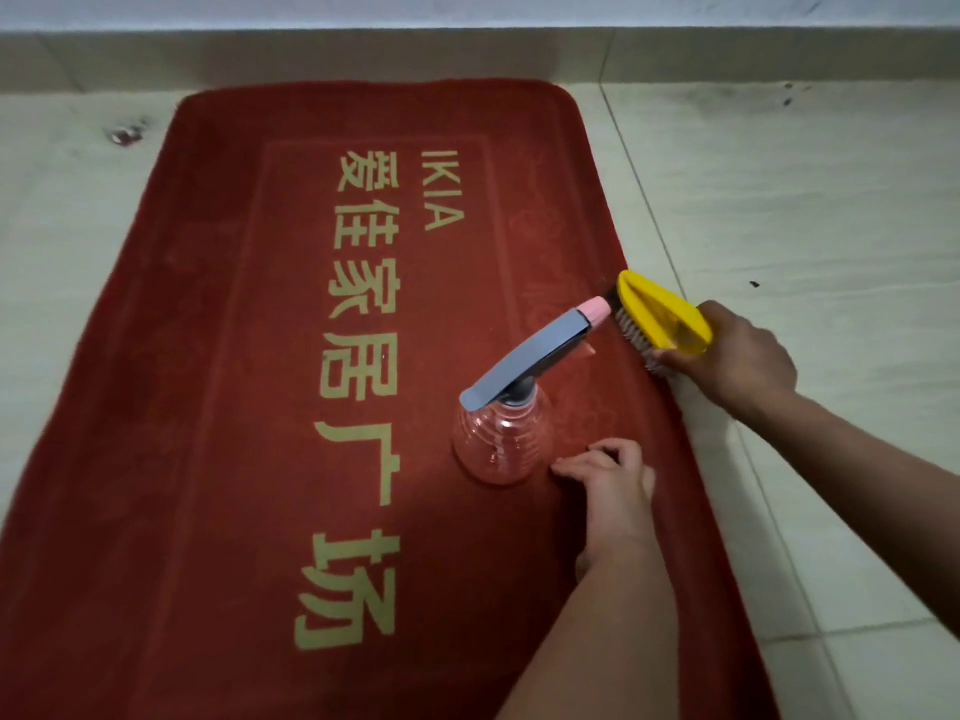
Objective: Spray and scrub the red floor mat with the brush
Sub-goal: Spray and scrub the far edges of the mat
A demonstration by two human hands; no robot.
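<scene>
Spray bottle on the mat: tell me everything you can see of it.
The spray bottle stands upright on the red mat, right of the gold lettering. Its rounded, ribbed body looks like clear plastic, the red showing through; any liquid inside cannot be made out. On top sits a grey trigger head with a pink nozzle aimed away toward the brush. The left hand lies beside its base, fingertips close to it; contact is unclear.

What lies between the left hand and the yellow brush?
Head view: only bare red mat between left hand and yellow brush; the spray bottle stands beside that stretch.
</scene>
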